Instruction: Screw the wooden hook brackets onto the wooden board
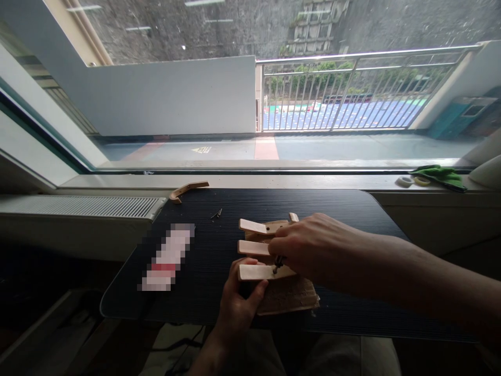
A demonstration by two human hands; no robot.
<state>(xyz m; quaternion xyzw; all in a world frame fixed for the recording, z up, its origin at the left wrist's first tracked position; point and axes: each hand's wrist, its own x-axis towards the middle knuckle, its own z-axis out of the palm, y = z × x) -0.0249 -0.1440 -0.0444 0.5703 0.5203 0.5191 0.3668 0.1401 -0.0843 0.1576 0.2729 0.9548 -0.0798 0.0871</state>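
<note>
My left hand (239, 297) grips the left end of the nearest bent wooden piece (254, 272), with the thumb on the near side and fingers behind. Closed over the same piece, my right hand (299, 245) holds a small dark metal tool (278, 262), its tip at the wood's bend. Most of the tool is hidden in my fingers, so its exact kind is unclear. Farther back lie a second bent wooden piece (252, 247) and a third one (254, 226), which has a dark hole. Under them is a rough brown board (289, 298) with a ragged edge.
Another bent wooden piece (190, 189) lies at the black table's (211, 245) far left corner. Several screws (217, 213) lie near it. A blurred white-and-red item (168, 258) is on the left. Tape rolls (405, 181) and a green cloth (440, 176) sit on the windowsill.
</note>
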